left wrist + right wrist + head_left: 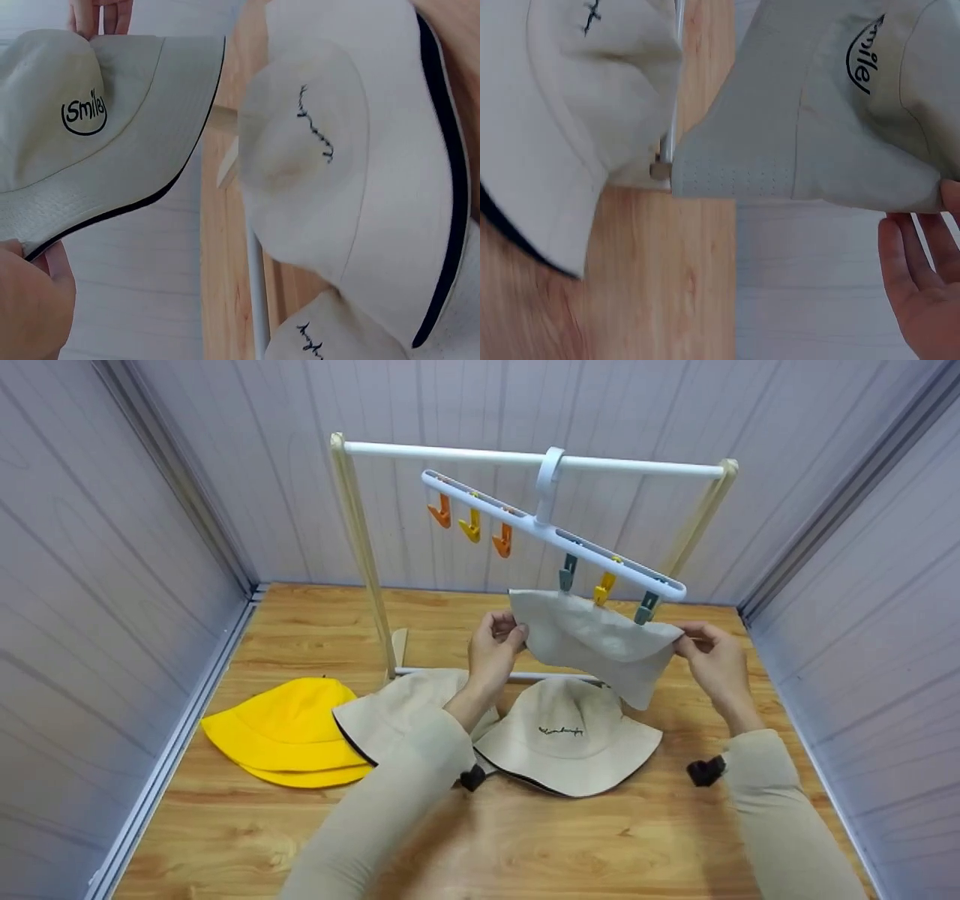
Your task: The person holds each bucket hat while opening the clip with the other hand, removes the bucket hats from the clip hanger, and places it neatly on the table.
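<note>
A pale bucket hat (577, 634) with dark brim piping and "smiley" lettering is stretched between both hands under the hanger (607, 556). My left hand (491, 652) pinches its left edge between thumb and fingers. At the opposite edge, my right hand (930, 277) pinches the fabric. Along the hat's upper edge, a dark green clip (568, 572), a yellow clip (604, 587) and another dark green clip (646, 606) overlap it in the head view. The lettering (84, 112) shows on the crown in the left wrist view.
A white rod (465, 455) on a wooden frame carries the hanger, with orange and yellow clips (470, 526) on its left half. Below lie a beige hat (570, 735) with script, a second beige hat (397, 712) and yellow hats (292, 727). Panelled walls (862, 585) enclose the sides.
</note>
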A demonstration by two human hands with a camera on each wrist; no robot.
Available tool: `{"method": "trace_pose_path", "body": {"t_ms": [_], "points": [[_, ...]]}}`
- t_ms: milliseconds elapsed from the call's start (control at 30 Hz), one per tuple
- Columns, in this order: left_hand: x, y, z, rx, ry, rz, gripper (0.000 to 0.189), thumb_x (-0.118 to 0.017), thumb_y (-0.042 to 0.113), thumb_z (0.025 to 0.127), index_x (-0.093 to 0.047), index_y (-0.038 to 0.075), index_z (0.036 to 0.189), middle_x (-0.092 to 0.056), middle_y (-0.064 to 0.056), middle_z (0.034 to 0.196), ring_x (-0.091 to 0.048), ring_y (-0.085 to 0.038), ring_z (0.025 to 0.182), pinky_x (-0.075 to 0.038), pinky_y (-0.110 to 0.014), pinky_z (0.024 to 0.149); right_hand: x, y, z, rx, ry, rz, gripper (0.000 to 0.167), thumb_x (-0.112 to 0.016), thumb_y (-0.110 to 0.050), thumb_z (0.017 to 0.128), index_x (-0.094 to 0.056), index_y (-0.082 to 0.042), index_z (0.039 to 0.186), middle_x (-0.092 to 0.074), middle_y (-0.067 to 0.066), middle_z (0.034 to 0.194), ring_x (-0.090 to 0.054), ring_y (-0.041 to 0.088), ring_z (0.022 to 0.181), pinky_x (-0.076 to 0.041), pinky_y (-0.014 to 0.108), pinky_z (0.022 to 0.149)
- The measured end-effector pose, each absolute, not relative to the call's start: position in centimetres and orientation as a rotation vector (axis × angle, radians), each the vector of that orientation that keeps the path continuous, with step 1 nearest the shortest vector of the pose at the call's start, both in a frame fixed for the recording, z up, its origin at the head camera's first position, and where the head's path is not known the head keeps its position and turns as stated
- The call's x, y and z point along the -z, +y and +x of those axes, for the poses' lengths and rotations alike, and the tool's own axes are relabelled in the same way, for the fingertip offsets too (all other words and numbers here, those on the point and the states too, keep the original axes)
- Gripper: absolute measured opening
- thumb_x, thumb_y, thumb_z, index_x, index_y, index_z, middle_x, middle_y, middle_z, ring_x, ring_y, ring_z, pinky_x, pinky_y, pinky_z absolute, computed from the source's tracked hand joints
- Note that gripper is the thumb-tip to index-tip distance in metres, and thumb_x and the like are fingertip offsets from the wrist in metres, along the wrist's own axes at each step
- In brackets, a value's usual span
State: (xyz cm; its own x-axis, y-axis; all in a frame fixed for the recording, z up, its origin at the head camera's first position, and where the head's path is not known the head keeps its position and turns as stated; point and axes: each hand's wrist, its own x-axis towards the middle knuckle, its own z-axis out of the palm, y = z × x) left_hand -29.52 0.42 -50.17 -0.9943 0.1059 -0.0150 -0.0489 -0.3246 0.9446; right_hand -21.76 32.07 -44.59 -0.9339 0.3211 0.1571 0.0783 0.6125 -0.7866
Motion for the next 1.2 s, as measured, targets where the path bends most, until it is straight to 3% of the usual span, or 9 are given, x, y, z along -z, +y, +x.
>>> {"method": "trace_pose_path", "body": {"t_ms": [200,500,933,1200], "points": [[50.9,1.8,-27.5,-2.498,1.641,0.077,0.015,-0.064,-0.001,0.102,-0.057,0.002,0.115,-0.062,-0.011,0.110,-0.067,-0.020,0.098,-0.063,-0.035,0.089,43.3,34.6,-20.0,-1.242,-2.655,-0.215,0.032,-0.063,-0.023,0.109,-0.068,0.001,0.130,-0.068,-0.009,0.113,-0.070,0.001,0.092,-0.057,0.015,0.081],[52.3,4.2,-24.6,-2.457,1.578,0.030,0.017,-0.064,-0.002,0.101,-0.056,0.001,0.116,-0.057,-0.011,0.110,-0.064,-0.018,0.092,-0.063,-0.035,0.089,42.7,37.8,-17.9,-1.409,-2.727,-0.155,0.030,-0.057,-0.017,0.111,-0.060,0.006,0.131,-0.071,-0.016,0.107,-0.070,0.004,0.096,-0.061,0.022,0.084],[54.8,8.0,-20.8,-2.316,1.550,-0.120,0.021,-0.067,0.003,0.097,-0.057,0.003,0.115,-0.057,-0.008,0.103,-0.064,-0.016,0.085,-0.063,-0.044,0.087,43.7,42.8,-16.2,-1.737,-2.718,-0.350,0.012,-0.058,-0.022,0.111,-0.067,-0.017,0.119,-0.071,-0.015,0.100,-0.068,0.003,0.090,-0.059,0.021,0.078],[56.8,10.3,-18.2,-2.358,1.365,-0.158,0.022,-0.066,-0.005,0.095,-0.054,0.001,0.112,-0.054,-0.006,0.097,-0.063,-0.018,0.084,-0.064,-0.043,0.087,44.5,44.8,-16.3,-1.911,-2.702,-0.424,0.016,-0.053,-0.024,0.113,-0.062,-0.014,0.122,-0.068,-0.010,0.102,-0.065,0.006,0.089,-0.057,0.024,0.077]]}}
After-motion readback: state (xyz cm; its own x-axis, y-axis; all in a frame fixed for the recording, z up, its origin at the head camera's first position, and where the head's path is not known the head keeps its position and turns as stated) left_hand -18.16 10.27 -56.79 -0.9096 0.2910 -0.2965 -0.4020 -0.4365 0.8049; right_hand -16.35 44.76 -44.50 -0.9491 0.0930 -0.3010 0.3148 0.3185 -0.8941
